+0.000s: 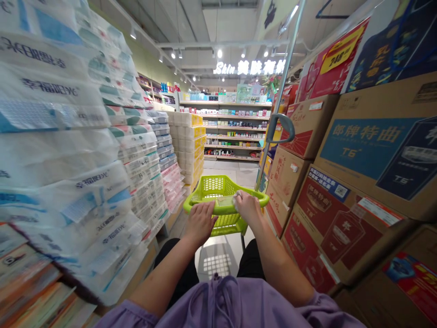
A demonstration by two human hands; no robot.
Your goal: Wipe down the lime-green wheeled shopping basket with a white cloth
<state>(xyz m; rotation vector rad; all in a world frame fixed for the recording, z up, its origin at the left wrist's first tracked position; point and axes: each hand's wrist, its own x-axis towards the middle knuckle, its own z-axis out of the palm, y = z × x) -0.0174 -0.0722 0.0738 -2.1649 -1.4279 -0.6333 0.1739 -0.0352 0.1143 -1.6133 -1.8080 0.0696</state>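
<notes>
A lime-green plastic shopping cart (pixel 228 222) stands in front of my body, with a perforated basket and a rounded handle (pixel 223 208). My left hand (pixel 200 221) curls its fingers over the left part of the handle. On the right part rests my right hand (pixel 247 205), closed around a crumpled white tissue or cloth (pixel 236 196) pressed against the handle. A pale label (pixel 223 201) lies on the handle between the two hands. No goods show in the visible part of the basket.
Wrapped tissue packs (pixel 54 91) are stacked high at the left. Printed cardboard boxes (pixel 372 141) rise at the right. A metal pole with a grey grip (pixel 282 128) stands by the boxes. Shelves of small goods (pixel 235 123) close off the aisle's far end.
</notes>
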